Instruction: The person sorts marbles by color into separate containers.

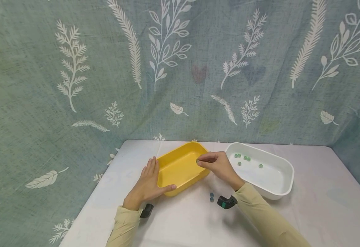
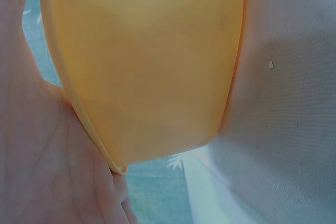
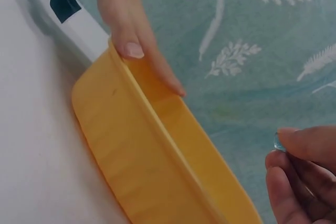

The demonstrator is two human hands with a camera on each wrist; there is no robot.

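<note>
A yellow tray (image 1: 180, 168) stands at an angle in the middle of the table. My left hand (image 1: 149, 181) rests against its left end, fingers straight and thumb spread along the near rim. Over the tray's right end, my right hand (image 1: 217, 166) pinches a small clear glass marble (image 3: 278, 141) between thumb and fingertips. To the right, a white tray (image 1: 278, 176) holds several green marbles (image 1: 239, 164). Two blue marbles (image 1: 212, 197) lie on the table between the trays, near my right wrist. In the left wrist view, the yellow tray's outer wall (image 2: 152, 77) hides its inside.
A white cloth covers the table (image 1: 192, 219). Behind and at both sides hangs a green leaf-patterned curtain (image 1: 198, 85). A dark wrist camera (image 1: 227, 202) sits under my right wrist, another (image 1: 147, 210) by the left.
</note>
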